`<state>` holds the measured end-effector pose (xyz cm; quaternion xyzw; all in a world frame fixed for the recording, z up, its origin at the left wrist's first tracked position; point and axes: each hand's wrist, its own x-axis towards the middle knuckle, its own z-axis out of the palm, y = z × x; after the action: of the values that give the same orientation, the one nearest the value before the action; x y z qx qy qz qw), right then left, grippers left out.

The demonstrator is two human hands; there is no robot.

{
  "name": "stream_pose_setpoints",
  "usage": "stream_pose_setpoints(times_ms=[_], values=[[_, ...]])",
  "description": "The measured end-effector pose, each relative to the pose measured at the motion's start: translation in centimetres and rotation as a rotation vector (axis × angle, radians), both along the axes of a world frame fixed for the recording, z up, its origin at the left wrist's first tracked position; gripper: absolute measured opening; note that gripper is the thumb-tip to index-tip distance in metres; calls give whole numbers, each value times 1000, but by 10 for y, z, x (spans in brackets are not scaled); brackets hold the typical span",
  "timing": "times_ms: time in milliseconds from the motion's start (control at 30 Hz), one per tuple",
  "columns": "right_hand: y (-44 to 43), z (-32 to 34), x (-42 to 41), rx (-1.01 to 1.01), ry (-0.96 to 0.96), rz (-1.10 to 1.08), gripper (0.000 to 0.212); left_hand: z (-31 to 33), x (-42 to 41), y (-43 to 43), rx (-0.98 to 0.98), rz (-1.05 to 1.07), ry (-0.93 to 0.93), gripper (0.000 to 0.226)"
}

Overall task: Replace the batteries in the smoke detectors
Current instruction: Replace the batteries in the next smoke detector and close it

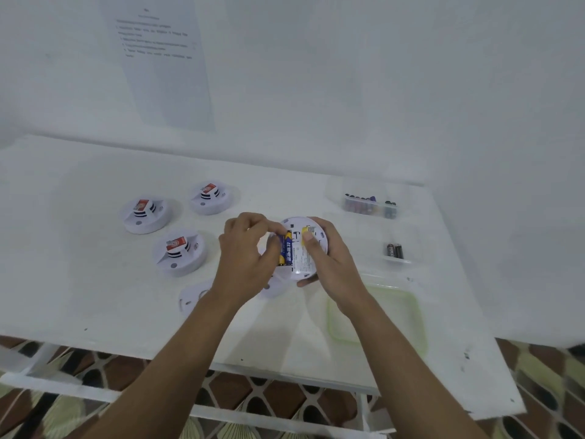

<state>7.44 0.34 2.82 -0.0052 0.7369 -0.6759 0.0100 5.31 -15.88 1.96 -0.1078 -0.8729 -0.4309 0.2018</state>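
I hold a round white smoke detector [300, 228] up over the table with its back side facing me. My right hand [329, 261] grips its right rim, thumb lying across the battery bay. A blue and yellow battery [286, 250] sits in the bay's left slot, and my left hand [250, 248] pinches its top end with fingertips. Three more white detectors stand to the left, each with a red-and-white block on top: one [146, 215] far left, one [210, 198] at the back, one [179, 251] nearest.
A clear tray of several batteries [368, 205] stands at the back right. A second clear tray [395, 251] holds two dark batteries. A pale green-rimmed lid [411, 312] lies at the front right. A white mounting plate [193, 297] lies under my left wrist. The white table [95, 296] ends near me.
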Motion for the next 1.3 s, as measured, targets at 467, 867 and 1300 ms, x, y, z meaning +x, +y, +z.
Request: stream_pose_setpoints(times_ms=[467, 867, 1300], values=[[85, 15, -9, 83, 30, -153, 24, 22, -28, 94, 51, -284, -130, 13], [151, 16, -26, 81, 34, -194, 24, 19, -55, 160, 60, -348, -31, 7], [193, 6, -54, 220, 107, -334, 26, 22, -72, 199, 350, -284, -195, 12]])
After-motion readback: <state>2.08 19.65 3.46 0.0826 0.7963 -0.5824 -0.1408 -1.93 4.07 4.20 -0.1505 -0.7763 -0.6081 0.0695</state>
